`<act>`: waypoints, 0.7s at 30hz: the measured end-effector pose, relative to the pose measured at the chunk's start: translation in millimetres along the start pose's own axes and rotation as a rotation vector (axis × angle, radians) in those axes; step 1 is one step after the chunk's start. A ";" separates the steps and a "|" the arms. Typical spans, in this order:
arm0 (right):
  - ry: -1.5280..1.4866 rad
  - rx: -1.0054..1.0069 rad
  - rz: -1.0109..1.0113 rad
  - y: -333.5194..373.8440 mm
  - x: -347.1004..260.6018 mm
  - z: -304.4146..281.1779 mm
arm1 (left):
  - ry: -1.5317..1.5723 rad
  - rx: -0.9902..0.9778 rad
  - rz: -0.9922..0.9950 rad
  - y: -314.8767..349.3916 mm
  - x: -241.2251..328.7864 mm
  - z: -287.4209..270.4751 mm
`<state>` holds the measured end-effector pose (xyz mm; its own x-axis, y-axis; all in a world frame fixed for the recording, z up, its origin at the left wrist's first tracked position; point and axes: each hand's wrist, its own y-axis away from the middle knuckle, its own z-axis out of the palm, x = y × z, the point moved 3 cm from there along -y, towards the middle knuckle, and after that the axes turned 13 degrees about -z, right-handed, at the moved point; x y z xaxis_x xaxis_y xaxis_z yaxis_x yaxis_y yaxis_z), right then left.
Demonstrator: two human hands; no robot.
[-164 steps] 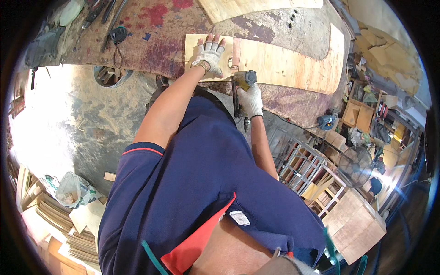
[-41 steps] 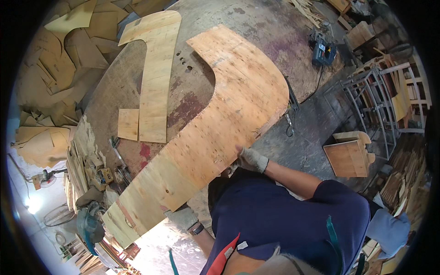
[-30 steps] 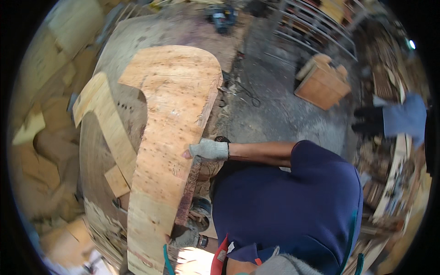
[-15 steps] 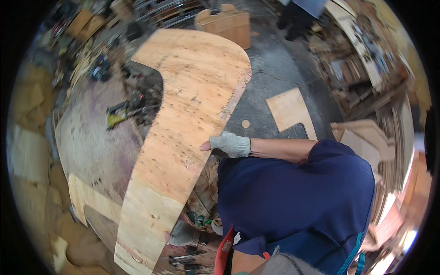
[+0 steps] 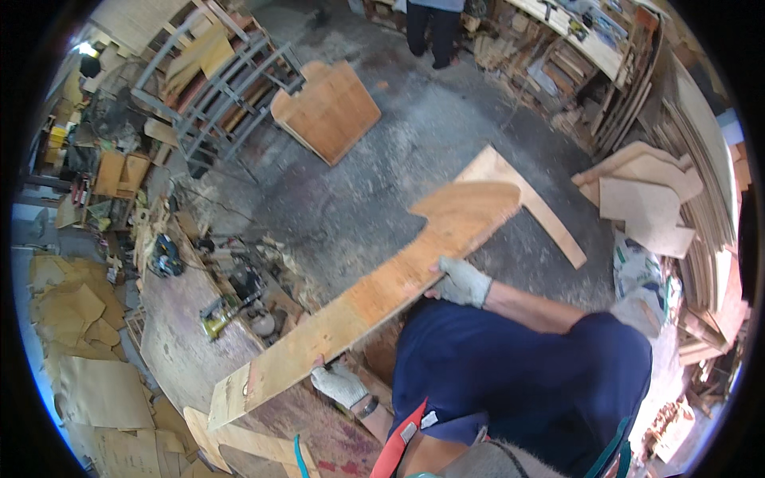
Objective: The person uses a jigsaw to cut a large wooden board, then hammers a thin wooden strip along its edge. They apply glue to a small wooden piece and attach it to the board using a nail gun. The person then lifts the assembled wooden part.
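Both my hands hold a long, hook-shaped piece of plywood (image 5: 382,295), pale at its near left end and more orange toward its curved far end. It is tilted, so its face looks narrow, and it slants from lower left to upper right. My left hand (image 5: 339,384), in a light fingerless work glove, grips the lower edge near the pale end, thumb on top. My right hand (image 5: 464,283), gloved alike, grips the same edge closer to the curved end. The undersides of both hands' grips are hidden.
A worn workbench (image 5: 187,338) with a yellow-green power tool (image 5: 213,319) stands at left. Another plywood cutout (image 5: 255,446) lies below the held piece; one more (image 5: 550,223) is on the floor. A wooden panel (image 5: 343,111), metal frame (image 5: 227,103), stacked sheets (image 5: 705,207) and a person (image 5: 432,32) are around.
The plywood has turned clockwise and tipped from nearly face-on to a narrow slant, its curved end swinging right. Both hands keep their hold. My view has shifted, showing more of the floor.
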<state>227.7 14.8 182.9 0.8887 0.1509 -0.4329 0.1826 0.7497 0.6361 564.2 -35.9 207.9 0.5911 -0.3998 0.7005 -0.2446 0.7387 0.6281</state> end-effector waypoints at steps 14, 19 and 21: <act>0.040 -0.080 -0.106 -78.4 -191.4 -12.5 | -0.039 -0.105 0.148 -11.2 -27.3 256.3; 0.103 -0.106 -0.176 -108.9 -237.9 10.8 | -0.023 -0.137 0.194 -30.1 -23.9 302.3; 0.027 -0.112 -0.029 -127.4 -248.5 20.9 | -0.019 -0.122 0.178 -43.7 -23.0 320.3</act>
<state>-7.6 -131.7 222.8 0.8720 0.1445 -0.4677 0.1581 0.8211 0.5484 315.1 -232.8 272.9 0.5319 -0.2665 0.8038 -0.2481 0.8585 0.4488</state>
